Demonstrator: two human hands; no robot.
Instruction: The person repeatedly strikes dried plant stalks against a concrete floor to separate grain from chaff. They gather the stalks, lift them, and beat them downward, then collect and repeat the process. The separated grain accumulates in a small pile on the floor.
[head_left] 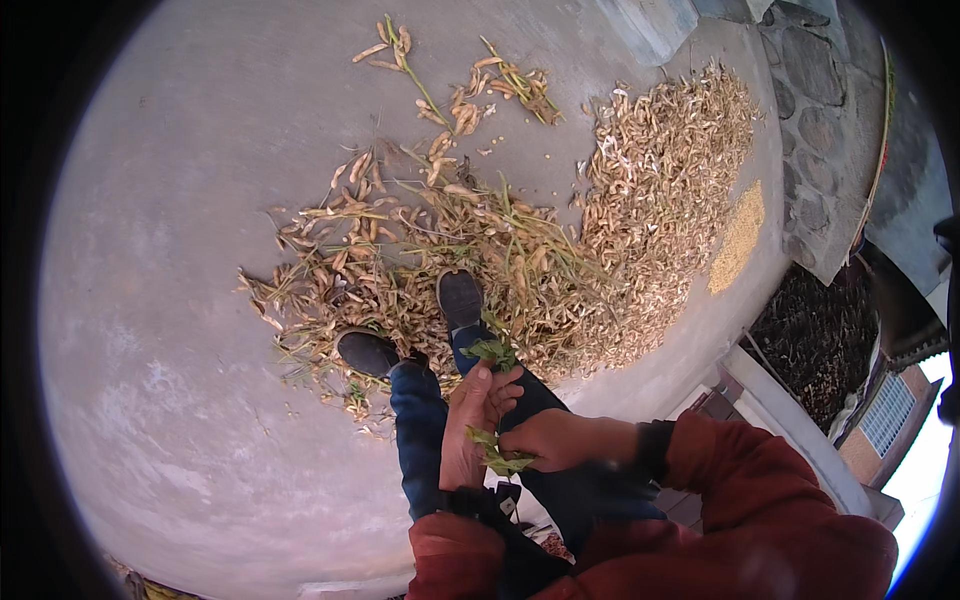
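My left hand (470,415) is closed, with a crumpled green leaf (490,353) sticking out beyond its thumb and fingertips. Close beside it, my right hand (552,438) is bent into a loose fist. Another green leaf (497,456) pokes out of the right hand's grip, near the left wrist. Whether the two leaves belong to one sprig is hidden by the fingers. Beyond my hands and around my shoes (461,298) lies a heap of dry bean plants (400,250) with tan pods and stalks.
A large spread of dry tan pods (660,190) covers the concrete floor (180,320) to the right. Beside it lies a small patch of yellow beans (738,238). Loose podded stalks (405,65) are scattered farther off. A stone wall (812,130) borders the right side.
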